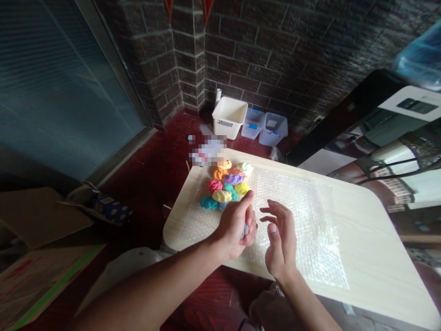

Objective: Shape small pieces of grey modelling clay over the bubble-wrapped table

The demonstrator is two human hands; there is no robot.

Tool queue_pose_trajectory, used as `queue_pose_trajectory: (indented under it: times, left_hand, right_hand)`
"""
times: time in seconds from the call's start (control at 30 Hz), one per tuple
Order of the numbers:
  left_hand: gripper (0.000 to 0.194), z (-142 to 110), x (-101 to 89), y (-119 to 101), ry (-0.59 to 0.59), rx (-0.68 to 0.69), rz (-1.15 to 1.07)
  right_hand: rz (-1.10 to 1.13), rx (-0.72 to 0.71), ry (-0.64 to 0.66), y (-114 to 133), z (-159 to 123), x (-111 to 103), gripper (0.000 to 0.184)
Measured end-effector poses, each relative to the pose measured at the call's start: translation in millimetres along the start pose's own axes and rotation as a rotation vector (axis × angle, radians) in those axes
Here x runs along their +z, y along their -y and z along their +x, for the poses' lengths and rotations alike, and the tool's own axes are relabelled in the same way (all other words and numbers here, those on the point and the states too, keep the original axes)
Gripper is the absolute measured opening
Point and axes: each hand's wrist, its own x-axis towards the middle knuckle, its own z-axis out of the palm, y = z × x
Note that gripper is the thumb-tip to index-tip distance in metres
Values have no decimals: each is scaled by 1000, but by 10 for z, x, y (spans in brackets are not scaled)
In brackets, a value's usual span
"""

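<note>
My left hand (237,227) is closed around a small grey lump (245,230), which shows only between the fingers and looks like soft modelling clay. Just to its right, my right hand (281,241) is raised with its fingers apart, holding nothing. Beyond the left hand lies a cluster of coloured soft lumps: a purple lump (234,179), an orange lump (219,173), a red lump (215,185), a teal lump (209,202), a pale yellow lump (222,196) and several others. They rest on a sheet of bubble wrap (303,230).
The bubble wrap covers part of a pale wooden table (368,230) with rounded corners. On the floor behind stand a white bin (225,126) and two clear boxes (273,133). At left are an opened cardboard box (48,220) and a blue dotted package (110,209). A water dispenser (409,103) stands right.
</note>
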Motion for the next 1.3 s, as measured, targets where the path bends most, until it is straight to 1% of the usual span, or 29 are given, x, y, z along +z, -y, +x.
queue_pose_trajectory:
  times: [0.13,0.23,0.4,0.5,0.57,0.67,0.77,0.87,0.93,1.03,1.1,1.17,1.2,1.23,1.3]
  left_hand:
    - [69,-60,21,-15,12,-19,-6]
    - [68,-99,7,-18,13,-15,7]
    - [66,-32,-58,18,-62,24,42]
    - [58,51,-66,43,-102,65,48]
    - [47,85,-57,56,-74,75,0]
    - [30,82,-41,81,45,101,-73]
    - [23,32,-36,118,112,84,-77]
    - [25,-33,-36,165,149,12,-66]
    - [27,-69,-42,192,221,-65,-55]
    - [35,-91,-69,209,315,-174,-58]
    - [41,-83,-96,205,329,-223,-79]
    - [49,-67,-120,203,308,-281,-58]
    - [53,-59,-128,206,276,-306,-18]
    - [57,-51,-133,211,231,-320,42]
    - [61,-38,-137,230,133,-306,186]
  right_hand:
    - [-31,10,65,-11,-19,-11,38]
    - [-57,2,85,-5,-28,-25,36]
    - [-53,3,104,22,-48,-79,36]
    - [-45,13,138,29,-54,-131,35]
    - [-41,14,165,26,-49,-166,34]
    - [-72,-27,196,16,-31,-210,37]
    - [-192,-82,161,16,-13,-238,52]
    - [-303,-149,142,35,-16,-260,64]
    - [-348,-218,186,53,-27,-276,64]
    - [-386,-290,284,69,-36,-311,50]
    - [-378,-307,305,60,-21,-349,36]
    - [-366,-300,255,34,12,-399,22]
    - [-364,-276,207,17,34,-427,13]
    - [-360,-226,154,1,57,-455,9]
    - [-326,-59,43,-25,101,-503,24]
